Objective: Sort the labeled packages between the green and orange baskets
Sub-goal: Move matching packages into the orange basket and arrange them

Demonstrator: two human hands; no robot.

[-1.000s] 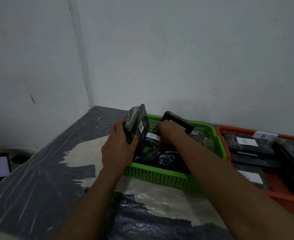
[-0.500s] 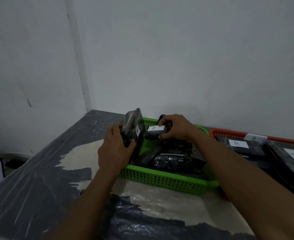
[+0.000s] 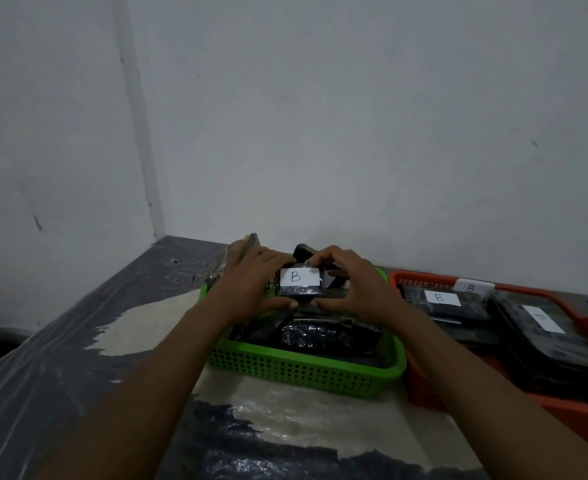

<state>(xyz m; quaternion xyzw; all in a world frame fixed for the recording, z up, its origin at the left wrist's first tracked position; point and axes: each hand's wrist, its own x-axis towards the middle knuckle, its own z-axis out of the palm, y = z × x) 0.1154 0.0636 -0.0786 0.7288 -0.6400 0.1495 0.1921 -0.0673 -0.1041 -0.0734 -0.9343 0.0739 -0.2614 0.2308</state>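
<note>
B package (image 3: 301,285): small black film-wrapped block, white label w/ handwritten "B" facing the camera. Held up over the back half of the green basket (image 3: 303,374), above the dark packages lying in it.

Left hand (image 3: 247,289) & right hand (image 3: 353,289) are both on it. Thumbs tucked under the lower edge, fingers curled over the top corners, so it is pinched from either side. Fingers lie close together, not spread.

Second dark package (image 3: 240,252) stands on edge just behind left hand, at the basket's left rim. Can't tell if that hand holds it too or only leans on it.

Orange basket (image 3: 420,276) sits right beside the green one, on the right. It holds stacked packages (image 3: 459,306): two labels read B, a third too blurred. Judged dest. for this one.

Handling (judgement): looks light & fairly stiff, like a boxed item. Wrap is glossy, prob. slippery. Best hold = opposite edges, thumb below, fingers above, label up & uncovered. One hand prob. enough for the carry across.

Risks: wrap sliding in a loose pinch; upright package tipping if left hand lets go.

Table (image 3: 140,327) is under a plastic sheet.
</note>
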